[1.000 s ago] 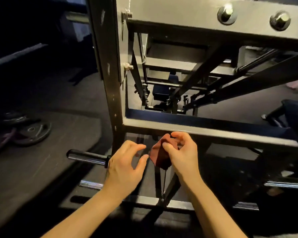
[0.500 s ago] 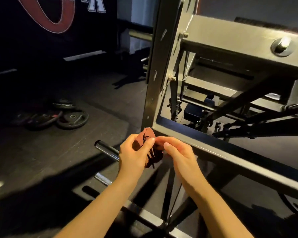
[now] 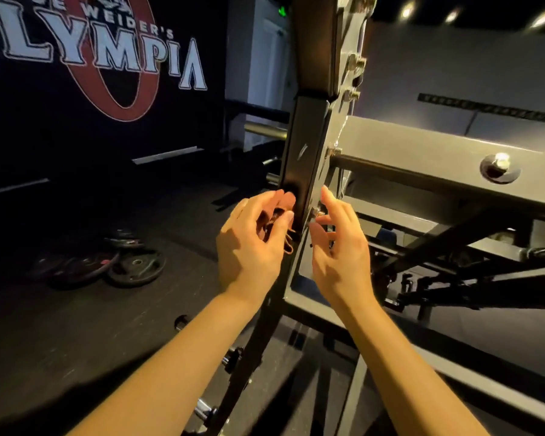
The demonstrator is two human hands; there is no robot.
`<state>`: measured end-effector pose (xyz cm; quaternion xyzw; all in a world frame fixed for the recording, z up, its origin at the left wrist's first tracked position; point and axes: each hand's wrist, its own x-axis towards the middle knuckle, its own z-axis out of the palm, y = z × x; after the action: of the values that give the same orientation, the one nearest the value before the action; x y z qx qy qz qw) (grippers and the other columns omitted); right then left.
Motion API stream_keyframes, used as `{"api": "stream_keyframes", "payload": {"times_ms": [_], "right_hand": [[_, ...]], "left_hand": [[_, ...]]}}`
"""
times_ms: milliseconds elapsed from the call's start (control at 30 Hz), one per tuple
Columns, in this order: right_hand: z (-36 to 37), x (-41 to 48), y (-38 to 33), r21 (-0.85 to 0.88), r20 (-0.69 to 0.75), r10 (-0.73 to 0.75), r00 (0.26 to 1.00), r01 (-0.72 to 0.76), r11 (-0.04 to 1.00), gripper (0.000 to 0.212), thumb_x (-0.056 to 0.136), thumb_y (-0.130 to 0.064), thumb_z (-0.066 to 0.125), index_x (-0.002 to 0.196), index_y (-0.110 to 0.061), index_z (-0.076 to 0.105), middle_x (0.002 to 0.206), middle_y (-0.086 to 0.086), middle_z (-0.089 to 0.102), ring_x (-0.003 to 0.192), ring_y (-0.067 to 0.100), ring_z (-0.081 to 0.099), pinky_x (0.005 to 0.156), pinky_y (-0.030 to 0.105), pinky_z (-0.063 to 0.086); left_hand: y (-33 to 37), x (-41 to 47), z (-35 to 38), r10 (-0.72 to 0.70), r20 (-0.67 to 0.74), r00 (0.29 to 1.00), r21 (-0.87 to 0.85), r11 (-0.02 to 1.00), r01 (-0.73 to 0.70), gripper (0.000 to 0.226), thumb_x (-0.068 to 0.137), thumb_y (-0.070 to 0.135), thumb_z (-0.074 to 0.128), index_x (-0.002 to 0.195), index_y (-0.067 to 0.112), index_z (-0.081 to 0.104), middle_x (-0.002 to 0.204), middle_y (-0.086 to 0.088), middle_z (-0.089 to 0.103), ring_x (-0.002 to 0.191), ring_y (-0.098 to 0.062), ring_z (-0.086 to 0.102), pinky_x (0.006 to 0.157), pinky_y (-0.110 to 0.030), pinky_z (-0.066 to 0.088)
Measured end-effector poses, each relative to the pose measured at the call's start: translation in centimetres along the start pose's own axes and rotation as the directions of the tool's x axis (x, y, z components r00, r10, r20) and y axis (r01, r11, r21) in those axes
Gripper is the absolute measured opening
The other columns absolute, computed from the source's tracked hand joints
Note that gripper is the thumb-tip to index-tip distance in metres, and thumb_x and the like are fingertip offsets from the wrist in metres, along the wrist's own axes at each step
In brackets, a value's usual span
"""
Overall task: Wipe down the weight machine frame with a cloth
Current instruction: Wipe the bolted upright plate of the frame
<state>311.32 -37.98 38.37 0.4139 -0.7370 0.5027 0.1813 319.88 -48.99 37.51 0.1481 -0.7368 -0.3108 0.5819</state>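
A dark upright post (image 3: 306, 158) of the weight machine frame rises through the middle of the view, with a grey crossbeam (image 3: 422, 152) bolted to its right. My left hand (image 3: 249, 243) holds a small reddish-brown cloth (image 3: 282, 215) against the left face of the post, fingers curled round it. Just right of the post, my right hand (image 3: 340, 247) hovers with loosely spread fingers beside a bolt, holding nothing.
Several black weight plates (image 3: 120, 262) lie on the dark floor at the left. Chrome pegs (image 3: 205, 410) stick out of the frame low down. Black struts and rods (image 3: 472, 278) fill the frame's inside at the right. A dark wall banner (image 3: 101, 58) hangs behind.
The cloth passed from my right hand to my left hand. Both hands rose from the lower crossbar up along the upright post. The view tilted upward.
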Motion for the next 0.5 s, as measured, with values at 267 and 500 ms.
{"api": "stream_keyframes", "payload": {"times_ms": [267,500], "right_hand": [[-0.1,0.6,0.1,-0.026,0.025,0.004,1.000,-0.003,1.000,0.053,0.101,-0.008,0.055,0.152,-0.023,0.046,0.132,-0.002,0.058,0.114,0.011,0.059,0.094,0.030,0.055],[-0.3,0.9,0.7,-0.048,0.047,-0.016,0.999,0.018,0.999,0.058,0.098,0.002,0.055,0.150,-0.024,0.048,0.134,-0.004,0.057,0.124,0.014,0.054,0.103,0.032,0.049]], "left_hand": [[-2.2,-3.9,-0.3,-0.015,0.149,0.989,0.067,0.998,0.005,0.023,0.092,0.014,0.073,0.114,0.022,0.073,0.103,0.013,0.069,0.097,0.006,0.062,0.086,-0.018,0.054],[0.8,0.8,0.2,0.115,0.039,0.993,0.003,0.993,-0.116,0.024,0.095,0.016,0.073,0.119,0.013,0.071,0.108,0.001,0.069,0.102,-0.008,0.065,0.090,-0.019,0.053]]}}
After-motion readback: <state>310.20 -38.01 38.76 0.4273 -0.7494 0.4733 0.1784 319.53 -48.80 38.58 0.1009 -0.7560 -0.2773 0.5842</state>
